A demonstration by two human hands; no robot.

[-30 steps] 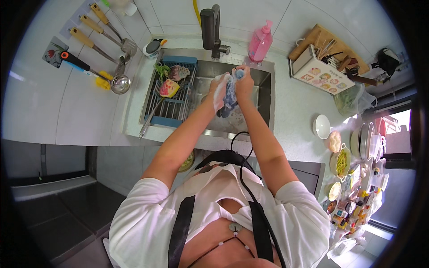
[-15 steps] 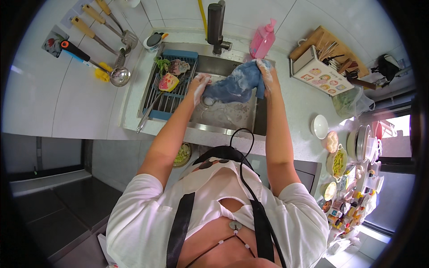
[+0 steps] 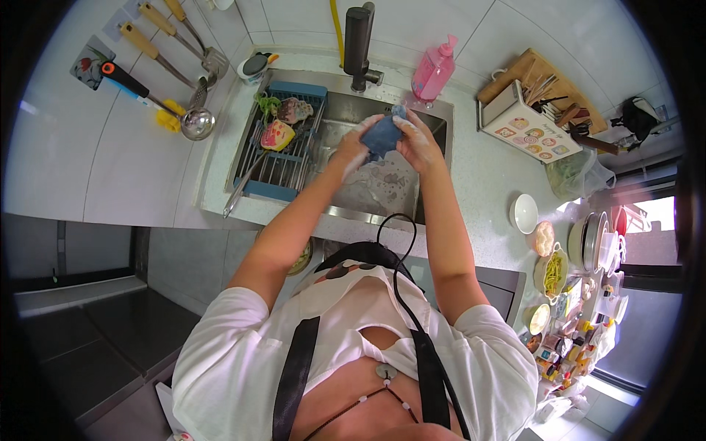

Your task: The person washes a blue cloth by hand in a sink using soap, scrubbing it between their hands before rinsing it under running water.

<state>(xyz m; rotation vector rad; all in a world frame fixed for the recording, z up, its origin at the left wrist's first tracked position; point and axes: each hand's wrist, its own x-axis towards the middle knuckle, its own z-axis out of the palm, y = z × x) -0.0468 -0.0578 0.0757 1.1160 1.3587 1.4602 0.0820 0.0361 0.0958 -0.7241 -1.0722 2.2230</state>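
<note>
A wet blue cloth (image 3: 383, 137), bunched into a small bundle, is held between my two hands above the sink basin (image 3: 379, 198). My left hand (image 3: 354, 147) is closed on its left side, and my right hand (image 3: 419, 141) grips it from the right. White suds coat both hands. Beneath them the metal basin is wet and spotted with foam. To the left, a drying rack (image 3: 254, 188) with blue ends spans the sink, bearing a pink and yellow sponge-like piece (image 3: 277, 136), a brown and pink one (image 3: 295, 110) and some greens (image 3: 266, 108).
Behind the basin rises a dark faucet (image 3: 357, 44), with a pink pump bottle (image 3: 434, 73) to its right. A utensil holder (image 3: 531, 131) stands at the back right. Farther along the counter are a white bowl (image 3: 523, 214) and several dishes. Ladles and turners hang on the left wall.
My hands have come closer together, the right one moving left. The blue cloth, stretched out between them before, is now gathered into a compact bundle.
</note>
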